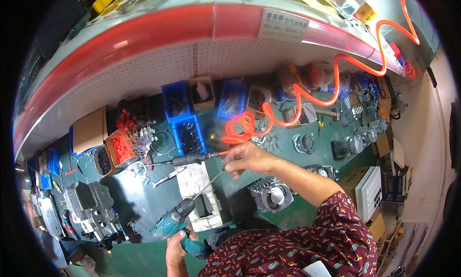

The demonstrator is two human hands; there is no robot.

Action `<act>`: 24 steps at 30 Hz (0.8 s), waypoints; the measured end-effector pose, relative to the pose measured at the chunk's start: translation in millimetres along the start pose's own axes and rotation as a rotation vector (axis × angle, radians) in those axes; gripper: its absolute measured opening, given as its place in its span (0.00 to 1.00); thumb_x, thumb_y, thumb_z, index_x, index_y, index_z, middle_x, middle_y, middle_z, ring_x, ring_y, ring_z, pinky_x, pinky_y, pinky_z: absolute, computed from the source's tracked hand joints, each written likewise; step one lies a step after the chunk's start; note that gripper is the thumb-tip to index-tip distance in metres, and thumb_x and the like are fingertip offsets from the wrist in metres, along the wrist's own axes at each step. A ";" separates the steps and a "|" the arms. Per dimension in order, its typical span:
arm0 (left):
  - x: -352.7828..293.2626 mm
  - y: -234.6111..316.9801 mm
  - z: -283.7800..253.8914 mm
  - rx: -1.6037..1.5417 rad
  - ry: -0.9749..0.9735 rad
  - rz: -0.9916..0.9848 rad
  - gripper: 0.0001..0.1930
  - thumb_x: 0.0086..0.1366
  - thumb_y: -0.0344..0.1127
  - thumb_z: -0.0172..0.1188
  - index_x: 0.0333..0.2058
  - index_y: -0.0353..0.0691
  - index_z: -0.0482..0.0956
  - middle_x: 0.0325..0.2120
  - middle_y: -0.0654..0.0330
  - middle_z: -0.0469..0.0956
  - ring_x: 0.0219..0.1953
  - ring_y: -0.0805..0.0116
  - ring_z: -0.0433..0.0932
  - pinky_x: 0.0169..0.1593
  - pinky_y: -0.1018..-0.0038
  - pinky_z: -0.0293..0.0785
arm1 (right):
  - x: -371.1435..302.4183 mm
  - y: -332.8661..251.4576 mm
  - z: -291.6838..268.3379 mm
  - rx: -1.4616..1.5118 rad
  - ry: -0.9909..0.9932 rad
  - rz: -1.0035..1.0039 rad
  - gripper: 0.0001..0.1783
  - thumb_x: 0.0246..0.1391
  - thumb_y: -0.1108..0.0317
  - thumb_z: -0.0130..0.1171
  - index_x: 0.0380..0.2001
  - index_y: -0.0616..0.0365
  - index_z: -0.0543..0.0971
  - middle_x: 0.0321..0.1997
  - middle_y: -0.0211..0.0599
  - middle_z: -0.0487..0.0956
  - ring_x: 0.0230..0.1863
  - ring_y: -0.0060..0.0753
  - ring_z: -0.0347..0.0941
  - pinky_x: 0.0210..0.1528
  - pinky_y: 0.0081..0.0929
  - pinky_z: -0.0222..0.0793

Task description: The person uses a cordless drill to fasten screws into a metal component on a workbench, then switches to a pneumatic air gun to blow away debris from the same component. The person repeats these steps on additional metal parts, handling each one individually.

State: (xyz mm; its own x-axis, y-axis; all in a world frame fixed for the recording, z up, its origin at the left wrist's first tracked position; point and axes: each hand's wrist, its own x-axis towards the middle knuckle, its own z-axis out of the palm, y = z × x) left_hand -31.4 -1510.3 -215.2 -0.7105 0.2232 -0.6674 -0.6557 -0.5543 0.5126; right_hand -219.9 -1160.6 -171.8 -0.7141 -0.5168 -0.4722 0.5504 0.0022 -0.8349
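My left hand (176,247) is wrapped round the handle of a teal and black cordless drill (169,223) near the bench's front edge. From its chuck a long thin bit (203,189) slants up and right across a white block (191,181) with a hole in its middle. At the far end of the bit, my right hand (247,159) closes in a pinch on its tip. Whether a small part sits there too, I cannot tell. Just beyond the block lies a black air screwdriver (189,160), joined to an orange coiled hose. A wrench (167,176) rests to the block's left.
Blue bins (188,136) of dark small parts line the back, beside a box of red parts (121,147). Grey metal housings stand left (89,205) and right (271,194). The orange hose (314,98) hangs across the right side. A red-edged shelf (158,24) spans overhead.
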 end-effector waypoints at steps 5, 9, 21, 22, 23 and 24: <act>18.0 -7.1 -4.6 -0.027 -0.035 0.038 0.20 0.55 0.44 0.65 0.38 0.34 0.73 0.20 0.56 0.73 0.24 0.60 0.75 0.32 0.61 0.75 | 21.3 -9.5 -6.4 0.044 0.000 0.069 0.09 0.59 0.72 0.64 0.40 0.66 0.81 0.35 0.35 0.81 0.34 0.24 0.79 0.40 0.29 0.83; 26.5 -5.1 -0.1 -0.016 -0.004 0.034 0.20 0.55 0.44 0.65 0.38 0.34 0.74 0.19 0.56 0.73 0.23 0.59 0.75 0.32 0.60 0.75 | 31.5 -11.3 -11.7 0.019 0.005 0.062 0.07 0.60 0.72 0.63 0.38 0.65 0.80 0.33 0.33 0.81 0.33 0.21 0.78 0.37 0.26 0.84; 45.9 -4.0 7.1 -0.041 -0.002 0.021 0.20 0.55 0.45 0.65 0.37 0.35 0.73 0.19 0.57 0.73 0.23 0.59 0.74 0.32 0.61 0.74 | 49.0 -8.2 -27.8 0.070 -0.017 0.082 0.10 0.61 0.72 0.62 0.43 0.65 0.80 0.36 0.33 0.80 0.36 0.23 0.78 0.39 0.26 0.82; 47.6 -4.5 5.9 -0.047 -0.012 0.019 0.20 0.55 0.45 0.65 0.37 0.35 0.73 0.19 0.57 0.73 0.23 0.59 0.74 0.32 0.62 0.74 | 48.8 -8.8 -27.6 0.079 -0.018 0.081 0.10 0.61 0.72 0.62 0.43 0.65 0.79 0.35 0.33 0.80 0.35 0.23 0.77 0.39 0.26 0.82; 49.1 -4.5 5.5 -0.060 -0.026 0.014 0.20 0.55 0.45 0.65 0.38 0.35 0.73 0.20 0.57 0.73 0.23 0.60 0.74 0.32 0.62 0.74 | 48.6 -9.3 -27.7 0.089 -0.018 0.081 0.10 0.61 0.72 0.62 0.43 0.65 0.79 0.35 0.33 0.80 0.35 0.22 0.77 0.38 0.26 0.82; 50.3 -4.5 5.3 -0.072 -0.041 0.009 0.20 0.55 0.45 0.65 0.38 0.35 0.73 0.20 0.57 0.73 0.23 0.60 0.74 0.32 0.62 0.74 | 49.2 -9.5 -28.2 0.086 -0.024 0.069 0.10 0.61 0.72 0.62 0.43 0.65 0.79 0.35 0.33 0.79 0.35 0.23 0.77 0.38 0.26 0.82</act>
State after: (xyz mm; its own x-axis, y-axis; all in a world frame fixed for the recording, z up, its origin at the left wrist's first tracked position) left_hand -65.5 -1492.4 -248.2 -0.7272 0.2494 -0.6396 -0.6300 -0.6125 0.4774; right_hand -272.4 -1162.0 -195.2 -0.6633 -0.5385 -0.5196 0.6334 -0.0343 -0.7731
